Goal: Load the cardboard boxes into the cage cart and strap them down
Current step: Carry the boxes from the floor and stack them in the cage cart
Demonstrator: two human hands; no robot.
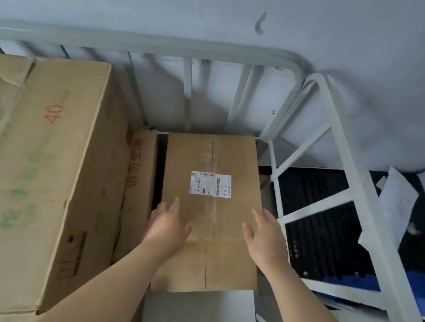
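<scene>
A small cardboard box point(214, 161) with a white shipping label point(210, 184) and clear tape sits low inside the white metal cage cart point(348, 161), near its right side. My left hand point(168, 225) hovers over the box's near left edge with fingers spread. My right hand point(264, 234) is at the box's near right edge, fingers straight; neither hand grips anything. A tall cardboard box point(44, 167) with red "40" and green print stands to the left in the cart. A narrower box point(138, 186) with red characters is wedged between the two.
The cart's back rail point(140, 43) stands against a grey wall point(224, 9). Beyond the right side frame lie a black plastic pallet point(318, 227), blue items point(346, 279) and crumpled white sheets point(393, 204). A grey cart floor point(200, 317) shows in front of the small box.
</scene>
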